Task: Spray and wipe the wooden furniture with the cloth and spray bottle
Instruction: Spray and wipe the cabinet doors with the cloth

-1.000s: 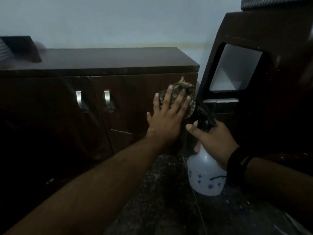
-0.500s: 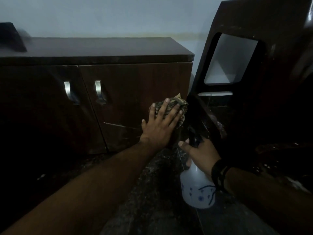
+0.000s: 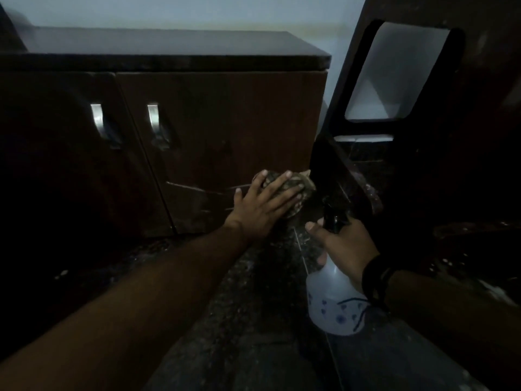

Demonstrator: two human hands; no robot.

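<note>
Patterned cloth (image 3: 296,187) against cabinet door (image 3: 225,131)

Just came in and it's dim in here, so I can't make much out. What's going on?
A person is cleaning a dark wooden cabinet. Their left hand presses a bunched cloth flat-fingered against the lower right corner of the right-hand door. Their right hand grips a white spray bottle by its black trigger head, held low beside the cabinet, above the speckled floor.

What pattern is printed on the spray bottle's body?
Small blue flower-like marks on the translucent white spray bottle, gripped by the right hand; the head view shows it.
</note>
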